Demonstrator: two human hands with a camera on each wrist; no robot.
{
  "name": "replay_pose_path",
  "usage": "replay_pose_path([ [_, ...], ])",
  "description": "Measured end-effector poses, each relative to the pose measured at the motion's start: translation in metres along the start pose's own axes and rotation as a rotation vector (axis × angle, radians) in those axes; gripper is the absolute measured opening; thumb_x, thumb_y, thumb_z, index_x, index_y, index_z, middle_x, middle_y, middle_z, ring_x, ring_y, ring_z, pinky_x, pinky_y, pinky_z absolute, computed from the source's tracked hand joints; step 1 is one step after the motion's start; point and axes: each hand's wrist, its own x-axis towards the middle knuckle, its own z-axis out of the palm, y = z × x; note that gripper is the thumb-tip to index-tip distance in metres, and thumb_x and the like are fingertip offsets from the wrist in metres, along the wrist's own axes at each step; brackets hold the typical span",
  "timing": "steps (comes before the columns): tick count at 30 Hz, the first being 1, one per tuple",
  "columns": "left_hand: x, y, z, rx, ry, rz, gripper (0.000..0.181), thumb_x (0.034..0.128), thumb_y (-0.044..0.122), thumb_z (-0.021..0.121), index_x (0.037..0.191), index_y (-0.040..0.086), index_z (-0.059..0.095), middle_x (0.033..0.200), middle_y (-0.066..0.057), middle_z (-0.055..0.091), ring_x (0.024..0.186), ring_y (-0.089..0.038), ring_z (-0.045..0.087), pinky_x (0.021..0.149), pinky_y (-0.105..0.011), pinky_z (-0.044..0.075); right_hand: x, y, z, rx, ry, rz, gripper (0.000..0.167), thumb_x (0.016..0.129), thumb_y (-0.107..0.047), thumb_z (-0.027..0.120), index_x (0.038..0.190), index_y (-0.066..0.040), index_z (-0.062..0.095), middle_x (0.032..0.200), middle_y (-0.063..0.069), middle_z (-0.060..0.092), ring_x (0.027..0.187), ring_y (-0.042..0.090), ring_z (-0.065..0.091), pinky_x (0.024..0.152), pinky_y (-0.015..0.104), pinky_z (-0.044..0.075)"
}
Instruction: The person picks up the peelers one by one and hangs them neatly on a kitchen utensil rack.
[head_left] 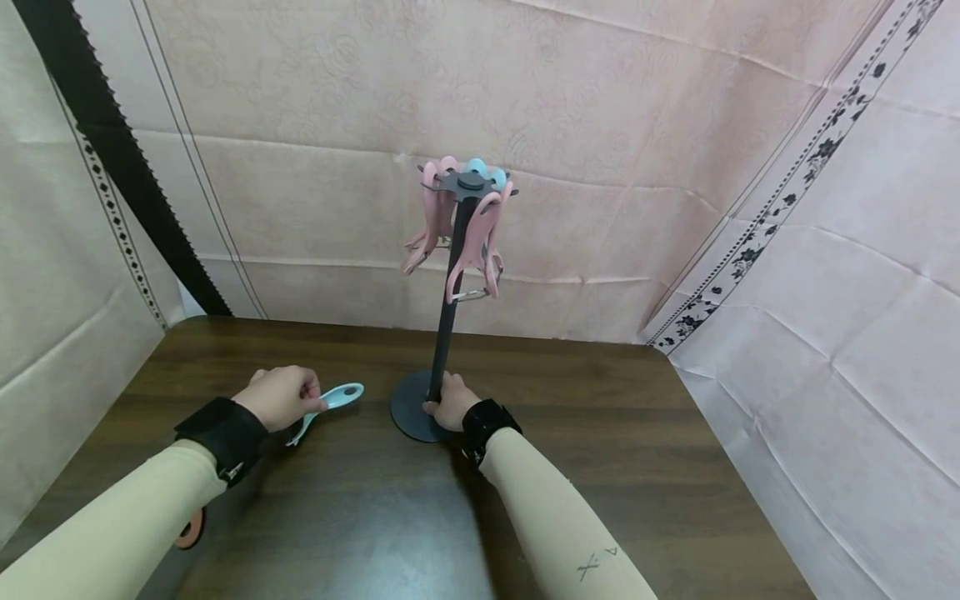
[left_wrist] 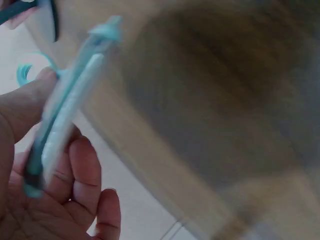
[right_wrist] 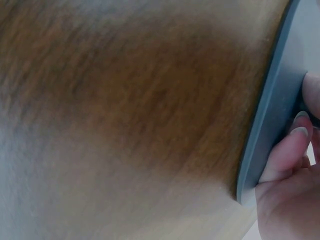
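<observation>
My left hand (head_left: 281,398) pinches a light blue Y-shaped peeler (head_left: 343,395) by its handle, low over the left of the table. In the left wrist view the peeler's head (left_wrist: 75,95) is blurred, beside the thumb and curled fingers. My right hand (head_left: 455,404) grips the lower post of a dark grey hanging stand (head_left: 444,342), just above its round base (head_left: 408,408). Pink peelers (head_left: 476,242) hang from the stand's top hooks, heads down. Two light blue handle ends (head_left: 476,167) show behind the hub.
Under the left forearm lies a pinkish-orange handle end (head_left: 192,528), mostly hidden by the sleeve. The brown wooden table (head_left: 600,433) meets a pale patterned cloth (head_left: 315,208) at its back, with cloth on both sides too.
</observation>
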Motion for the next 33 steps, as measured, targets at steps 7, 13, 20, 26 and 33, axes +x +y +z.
replay_pose_path([
  [7,0.003,0.014,-0.014,-0.094,0.111,0.065,0.016,0.0944,0.023,0.065,0.084,0.011,0.061,0.070,0.000,0.057,0.060,-0.016,0.051,0.064,-0.038,0.039,-0.001,0.000,-0.001,-0.002,0.000,-0.004,0.026,0.096,-0.027,0.062,0.115,-0.013,0.053,0.107,0.006,0.045,0.090,0.019,0.053,0.078,0.036,0.047],
  [13,0.001,0.034,-0.025,-0.188,0.166,0.090,0.018,0.0963,0.027,0.062,0.089,0.010,0.060,0.074,-0.002,0.055,0.063,-0.018,0.051,0.054,-0.032,0.043,0.000,0.000,-0.001,0.007,-0.007,0.004,0.027,0.096,-0.027,0.062,0.115,-0.012,0.052,0.108,0.007,0.045,0.090,0.019,0.054,0.077,0.036,0.047],
  [20,-0.006,0.058,-0.036,-0.259,0.426,0.173,0.022,0.0968,0.033,0.060,0.094,0.011,0.061,0.082,-0.004,0.058,0.073,-0.019,0.051,0.060,-0.033,0.042,0.002,0.001,0.000,0.014,-0.009,0.015,0.028,0.096,-0.028,0.062,0.117,-0.013,0.052,0.108,0.007,0.044,0.089,0.019,0.054,0.076,0.035,0.047],
  [26,-0.011,0.070,-0.046,-0.375,0.666,0.235,0.021,0.0966,0.029,0.061,0.094,0.008,0.062,0.084,-0.005,0.058,0.077,-0.018,0.051,0.067,-0.025,0.042,0.003,0.002,0.001,0.024,-0.019,0.021,0.028,0.096,-0.028,0.062,0.117,-0.013,0.051,0.108,0.007,0.044,0.089,0.020,0.054,0.076,0.035,0.047],
  [33,-0.008,0.092,-0.061,-0.490,0.730,0.297,0.024,0.0953,0.030,0.063,0.096,0.006,0.066,0.085,-0.005,0.061,0.079,-0.015,0.054,0.068,-0.020,0.045,0.001,0.002,0.000,0.021,-0.012,0.001,0.028,0.096,-0.027,0.062,0.116,-0.012,0.051,0.111,0.008,0.044,0.089,0.020,0.053,0.076,0.034,0.047],
])
